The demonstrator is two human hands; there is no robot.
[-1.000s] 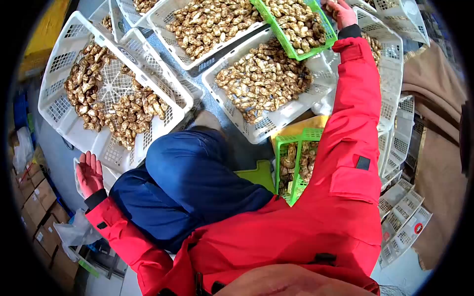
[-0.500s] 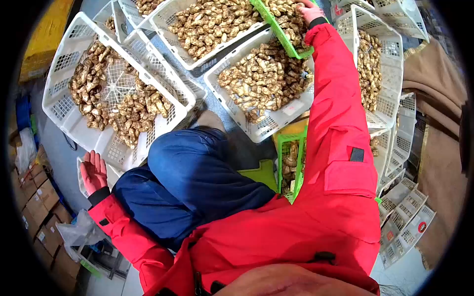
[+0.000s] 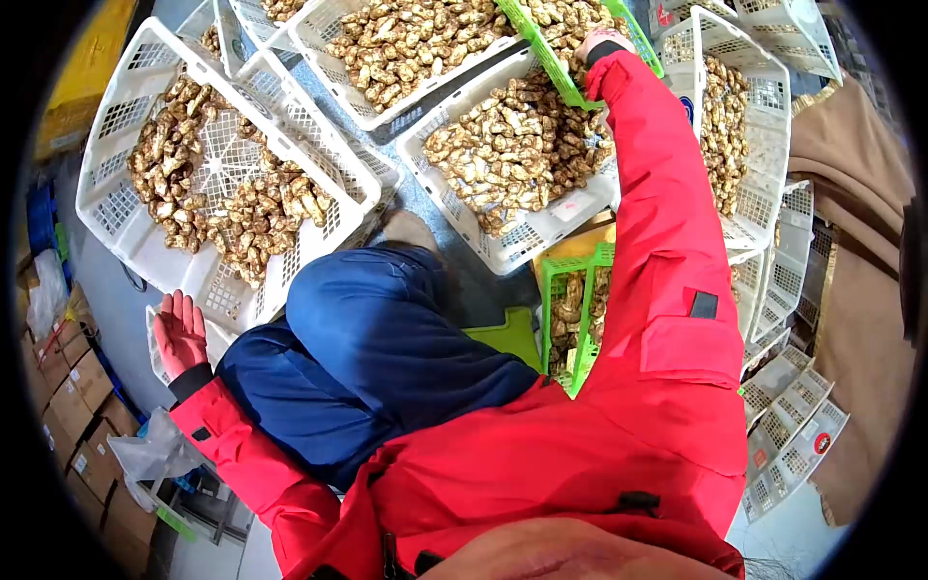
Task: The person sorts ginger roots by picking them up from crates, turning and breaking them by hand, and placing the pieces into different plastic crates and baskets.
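My left hand is palm up with fingers stretched and nothing in it, beside the front left white crate. At the top, my right hand reaches over the green basket of knobbly brown-and-cream pieces; its fingers are mostly hidden by the cuff and I cannot make out what they hold. Just below that basket is a white crate of the same pieces.
More white crates with pieces stand at the top and right. A second green basket is near my right arm. Stacked crates and a brown cloth lie right; cardboard boxes are left.
My right hand has moved left from the right side of the green basket to over its pieces. My left hand has hardly moved and stays open.
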